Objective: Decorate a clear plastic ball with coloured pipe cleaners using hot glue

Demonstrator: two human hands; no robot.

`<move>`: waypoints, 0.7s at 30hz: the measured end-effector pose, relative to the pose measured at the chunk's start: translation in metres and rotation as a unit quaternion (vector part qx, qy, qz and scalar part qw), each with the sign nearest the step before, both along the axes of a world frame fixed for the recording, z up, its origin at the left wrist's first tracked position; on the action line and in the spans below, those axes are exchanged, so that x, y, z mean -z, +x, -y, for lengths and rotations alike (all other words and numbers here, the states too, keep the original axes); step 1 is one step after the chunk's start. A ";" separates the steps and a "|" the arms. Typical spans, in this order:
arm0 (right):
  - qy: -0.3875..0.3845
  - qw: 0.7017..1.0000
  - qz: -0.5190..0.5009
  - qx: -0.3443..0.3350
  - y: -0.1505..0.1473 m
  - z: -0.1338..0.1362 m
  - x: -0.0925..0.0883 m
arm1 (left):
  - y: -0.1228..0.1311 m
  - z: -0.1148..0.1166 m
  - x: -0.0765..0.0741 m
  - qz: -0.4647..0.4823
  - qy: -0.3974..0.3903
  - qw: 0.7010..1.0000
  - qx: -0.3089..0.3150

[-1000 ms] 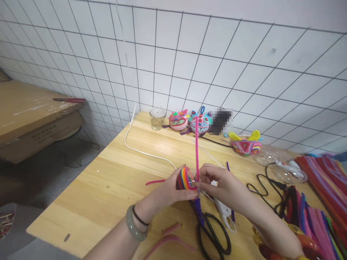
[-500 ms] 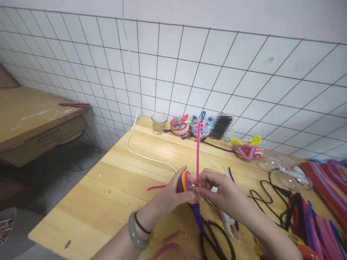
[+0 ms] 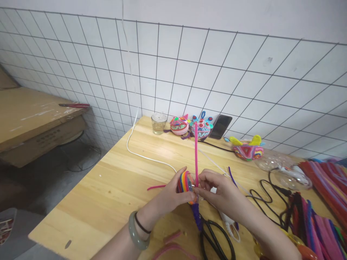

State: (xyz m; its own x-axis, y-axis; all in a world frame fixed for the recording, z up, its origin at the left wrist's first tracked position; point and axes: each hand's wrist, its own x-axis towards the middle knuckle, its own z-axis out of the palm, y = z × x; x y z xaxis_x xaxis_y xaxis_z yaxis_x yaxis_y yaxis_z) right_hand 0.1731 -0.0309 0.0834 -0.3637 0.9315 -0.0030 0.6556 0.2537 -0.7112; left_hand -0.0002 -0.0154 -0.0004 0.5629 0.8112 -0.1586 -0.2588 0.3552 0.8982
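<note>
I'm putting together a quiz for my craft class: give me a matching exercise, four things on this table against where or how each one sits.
Things:
1. glass jar
2. phone
3. pink pipe cleaner
4. scissors

Places:
A. leans on the tiled wall
B. upright, pinched by the right hand
C. flat near the table front edge
D. stands left of the ornaments

Pairs: 1-D, 2-A, 3-B, 4-C

A small ball wrapped in rainbow-striped pipe cleaners [image 3: 184, 181] is held above a wooden table; a pink pipe cleaner [image 3: 196, 153] stands upright from it.
</note>
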 end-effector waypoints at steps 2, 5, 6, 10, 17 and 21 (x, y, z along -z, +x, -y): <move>0.002 1.000 0.005 0.000 0.000 0.000 0.000 | 0.000 0.000 0.001 0.001 0.003 1.000 0.000; 0.005 1.000 0.009 0.000 0.000 0.000 0.000 | 0.000 0.000 0.000 -0.003 0.008 1.000 0.001; 0.006 1.000 0.010 0.001 -0.001 0.000 0.000 | 0.000 0.000 -0.001 -0.004 0.008 1.000 0.002; -0.006 1.000 0.020 0.000 0.000 -0.001 -0.003 | 0.001 0.001 -0.005 0.005 0.003 1.000 0.001; -0.030 0.999 0.013 -0.016 0.005 -0.002 -0.007 | 0.001 0.001 -0.008 0.015 0.005 1.000 0.003; -0.051 0.998 0.000 -0.023 0.007 -0.004 -0.008 | 0.001 0.002 -0.008 0.040 0.013 0.999 0.020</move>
State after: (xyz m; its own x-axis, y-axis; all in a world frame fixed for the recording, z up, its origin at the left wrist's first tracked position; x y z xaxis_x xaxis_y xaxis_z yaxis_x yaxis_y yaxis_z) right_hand 0.1800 -0.0265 0.0918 -0.4056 0.9089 -0.0971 0.6452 0.2095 -0.7347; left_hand 0.0003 -0.0170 0.0074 0.6051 0.7909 -0.0911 -0.3154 0.3433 0.8847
